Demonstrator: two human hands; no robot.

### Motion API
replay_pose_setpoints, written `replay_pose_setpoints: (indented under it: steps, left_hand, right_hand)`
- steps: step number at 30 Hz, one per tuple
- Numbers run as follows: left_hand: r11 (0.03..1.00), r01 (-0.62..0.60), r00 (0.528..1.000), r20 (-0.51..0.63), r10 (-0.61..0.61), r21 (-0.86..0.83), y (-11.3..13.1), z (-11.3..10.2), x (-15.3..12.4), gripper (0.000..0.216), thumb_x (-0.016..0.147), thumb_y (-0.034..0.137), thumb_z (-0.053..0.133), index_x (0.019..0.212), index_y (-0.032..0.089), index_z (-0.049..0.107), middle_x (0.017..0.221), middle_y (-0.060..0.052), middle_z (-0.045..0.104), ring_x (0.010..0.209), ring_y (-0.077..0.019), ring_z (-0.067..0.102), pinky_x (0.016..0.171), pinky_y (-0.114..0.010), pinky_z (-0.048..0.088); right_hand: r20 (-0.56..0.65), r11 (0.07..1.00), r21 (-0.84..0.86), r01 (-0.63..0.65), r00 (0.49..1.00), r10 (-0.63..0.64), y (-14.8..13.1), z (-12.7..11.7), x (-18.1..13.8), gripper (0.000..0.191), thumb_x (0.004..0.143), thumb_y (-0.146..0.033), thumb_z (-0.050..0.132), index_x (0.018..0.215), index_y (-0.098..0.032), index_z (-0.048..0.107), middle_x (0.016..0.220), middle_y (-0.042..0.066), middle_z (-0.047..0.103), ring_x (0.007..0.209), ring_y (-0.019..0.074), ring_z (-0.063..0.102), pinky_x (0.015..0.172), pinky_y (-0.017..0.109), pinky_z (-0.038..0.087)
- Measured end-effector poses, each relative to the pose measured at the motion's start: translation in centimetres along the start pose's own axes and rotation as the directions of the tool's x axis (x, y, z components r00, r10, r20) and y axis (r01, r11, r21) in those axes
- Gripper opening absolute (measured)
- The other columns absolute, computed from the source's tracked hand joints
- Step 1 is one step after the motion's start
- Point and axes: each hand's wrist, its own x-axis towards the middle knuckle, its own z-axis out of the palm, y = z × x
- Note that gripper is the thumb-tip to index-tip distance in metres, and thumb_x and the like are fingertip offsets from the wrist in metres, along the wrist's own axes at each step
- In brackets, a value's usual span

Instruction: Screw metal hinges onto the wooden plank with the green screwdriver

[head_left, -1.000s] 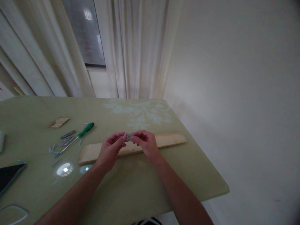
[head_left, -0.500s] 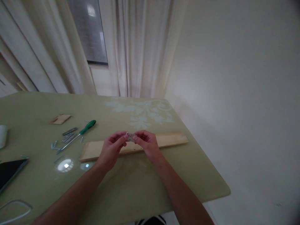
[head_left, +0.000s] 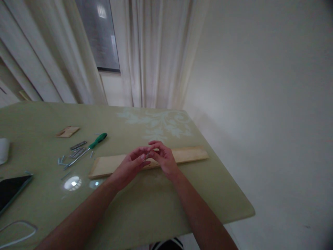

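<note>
Above a long wooden board (head_left: 191,153), my left hand (head_left: 133,162) and my right hand (head_left: 164,158) meet. Between their fingertips is a small metal hinge (head_left: 147,155), now turned nearly edge-on. The thumb and fingers of each hand pinch it, and they cover much of its surface. Flat on the table, the board passes beneath both hands. Dark small holes show along its front edge, just below the fingers.
On the green table (head_left: 156,215), a green-handled screwdriver (head_left: 98,139) lies beside several metal hinges (head_left: 78,152) and screws (head_left: 61,160). Farther back is a small wooden piece (head_left: 67,131). A dark-screened device (head_left: 14,189), a white cable (head_left: 28,229) and a white object (head_left: 3,151) are at left.
The hinge has turned from showing its flat face to nearly edge-on. My left hand has shifted slightly right, and the right fingers have lifted over the hinge.
</note>
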Motion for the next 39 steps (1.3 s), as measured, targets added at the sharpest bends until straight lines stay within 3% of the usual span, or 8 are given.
replay_pose_setpoints:
  steps: [3, 7, 12, 24, 26, 29, 32, 39]
  left_hand:
    - [1.0, -0.001, 0.998, 0.068, -0.001, 0.029, -0.2, 0.3, -0.1, 0.034, 0.074, 0.038, 0.095, 0.097, 0.022, 0.076, 0.108, -0.006, 0.076, 0.108, -0.0237, 0.07, 0.095, -0.035, 0.051]
    - [0.999, -0.048, 0.997, -0.065, 0.048, -0.002, -0.2, 0.6, 0.0, 0.038, 0.063, 0.032, 0.1, 0.067, 0.019, 0.065, 0.077, 0.001, 0.07, 0.081, -0.0142, 0.066, 0.08, -0.026, 0.051]
    - [0.995, -0.075, 0.944, -0.319, 0.09, 0.06, 0.3, 0.3, 0.5, 0.039, 0.058, 0.045, 0.101, 0.073, 0.02, 0.075, 0.078, -0.001, 0.074, 0.072, -0.0123, 0.063, 0.072, -0.024, 0.052]
    - [0.961, -0.065, 0.959, -0.249, 0.134, 0.27, 0.3, 0.1, 0.3, 0.041, 0.067, 0.057, 0.092, 0.084, 0.021, 0.082, 0.084, -0.006, 0.079, 0.074, -0.0179, 0.068, 0.072, -0.03, 0.055]
    - [0.85, -0.114, 0.966, -0.143, 0.216, 0.514, 0.7, -0.8, 0.4, 0.04, 0.078, 0.06, 0.083, 0.094, 0.023, 0.082, 0.089, -0.008, 0.08, 0.081, -0.0223, 0.071, 0.077, -0.034, 0.056]
    - [0.4, -0.201, 0.936, 0.055, 0.348, 0.894, 1.4, -2.5, 0.7, 0.043, 0.083, 0.059, 0.079, 0.112, 0.026, 0.081, 0.107, -0.011, 0.081, 0.101, -0.031, 0.071, 0.097, -0.046, 0.053]
    - [0.08, -0.215, 0.943, 0.185, 0.278, 0.973, 1.5, -3.8, 0.9, 0.057, 0.081, 0.064, 0.08, 0.124, 0.027, 0.077, 0.131, -0.014, 0.075, 0.122, -0.0391, 0.065, 0.11, -0.055, 0.044]
    - [0.068, -0.297, 0.951, 0.289, 0.109, 0.952, 0.9, -4.6, 1.2, 0.064, 0.084, 0.066, 0.075, 0.135, 0.027, 0.071, 0.135, -0.013, 0.07, 0.122, -0.0369, 0.064, 0.107, -0.049, 0.044]
  right_hand:
    - [0.078, 1.0, -0.023, 0.0, 0.997, 0.001, -0.1, 0.1, -0.2, 0.025, 0.083, -0.041, 0.086, 0.103, -0.028, 0.08, 0.139, 0.005, 0.06, 0.105, 0.0169, 0.068, 0.09, 0.031, 0.055]
    - [0.062, 1.0, -0.018, -0.026, 0.998, 0.027, 0.2, 0.3, -0.2, 0.031, 0.082, -0.049, 0.085, 0.105, -0.028, 0.08, 0.133, 0.005, 0.068, 0.109, 0.0192, 0.066, 0.09, 0.031, 0.054]
    - [-0.043, 0.996, -0.026, -0.091, 0.995, 0.09, 0.7, 0.4, 0.1, 0.035, 0.083, -0.057, 0.079, 0.093, -0.024, 0.08, 0.087, 0.003, 0.074, 0.081, 0.0166, 0.065, 0.077, 0.03, 0.051]
    - [-0.159, 0.979, -0.172, -0.108, 0.984, 0.081, 0.2, 0.3, 0.1, 0.03, 0.077, -0.051, 0.078, 0.078, -0.021, 0.073, 0.07, 0.0, 0.067, 0.066, 0.015, 0.059, 0.066, 0.03, 0.048]
    - [-0.177, 0.964, -0.239, -0.115, 0.982, 0.073, 0.2, -0.2, 0.2, 0.032, 0.081, -0.052, 0.074, 0.078, -0.021, 0.072, 0.068, 0.0, 0.065, 0.065, 0.0147, 0.057, 0.065, 0.029, 0.046]
    - [-0.203, 0.919, -0.367, -0.148, 0.976, 0.076, -0.2, -2.0, 0.4, 0.03, 0.085, -0.049, 0.072, 0.079, -0.019, 0.074, 0.068, 0.0, 0.065, 0.065, 0.0142, 0.055, 0.065, 0.029, 0.043]
    - [-0.179, 0.85, -0.483, -0.209, 0.974, 0.138, -0.6, -4.3, 0.3, 0.023, 0.083, -0.039, 0.076, 0.076, -0.017, 0.076, 0.068, 0.001, 0.068, 0.066, 0.0147, 0.057, 0.065, 0.028, 0.043]
    - [-0.033, 0.753, -0.592, -0.287, 0.942, 0.333, -0.2, -4.6, -0.5, 0.015, 0.086, -0.029, 0.072, 0.08, -0.016, 0.077, 0.069, 0.003, 0.074, 0.06, 0.013, 0.063, 0.058, 0.024, 0.046]
